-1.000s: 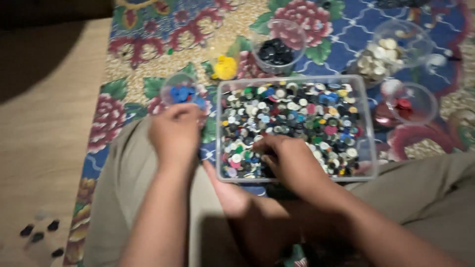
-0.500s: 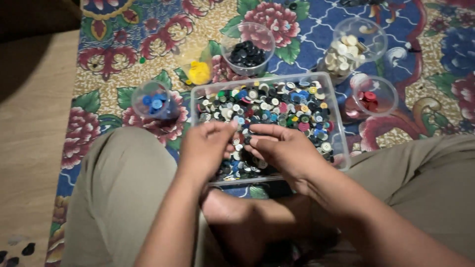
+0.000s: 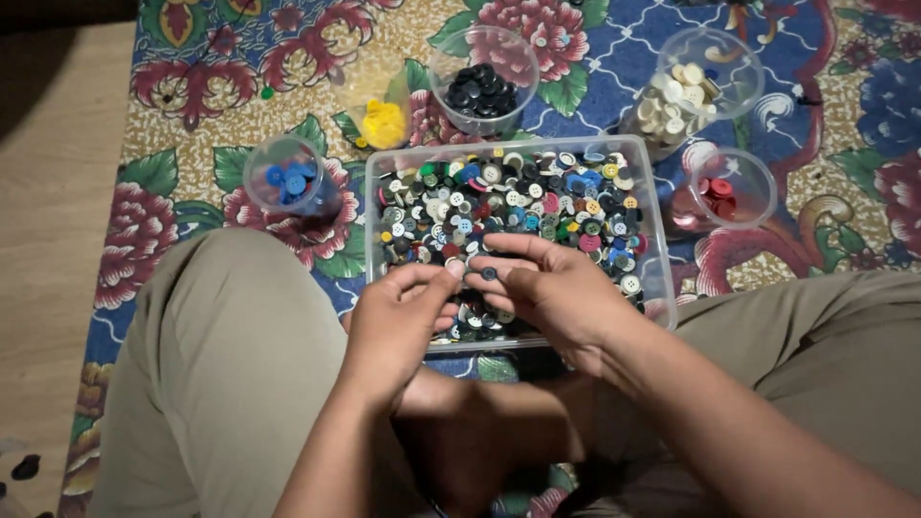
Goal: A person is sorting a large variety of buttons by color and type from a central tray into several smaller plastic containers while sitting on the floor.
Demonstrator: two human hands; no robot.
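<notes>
A small dark button (image 3: pixel 489 273) lies on the fingers of the right hand (image 3: pixel 547 293), which is held palm-up and loosely open over the near half of a clear rectangular plastic tray (image 3: pixel 662 278). The left hand (image 3: pixel 398 321) meets it from the other side, its fingertips (image 3: pixel 453 270) curled in toward the button and just beside it; whether they pinch anything cannot be told. The tray is packed with a jumble of mixed buttons (image 3: pixel 508 201) in black, white, blue, red, green and yellow.

Clear plastic cups stand around the tray on a floral rug (image 3: pixel 192 77). A cup of blue buttons (image 3: pixel 286 178) sits to the left, a cup of yellow buttons (image 3: pixel 382 120) lies tipped near the far left corner, a cup of black buttons (image 3: pixel 483 88) stands behind the tray, a cup of cream buttons (image 3: pixel 686 91) is at the far right, and a cup of red buttons (image 3: pixel 721 190) stands just right of the tray. The person's knees in khaki trousers (image 3: pixel 221 364) flank the tray. A wooden floor (image 3: pixel 48 211) borders the rug on the left.
</notes>
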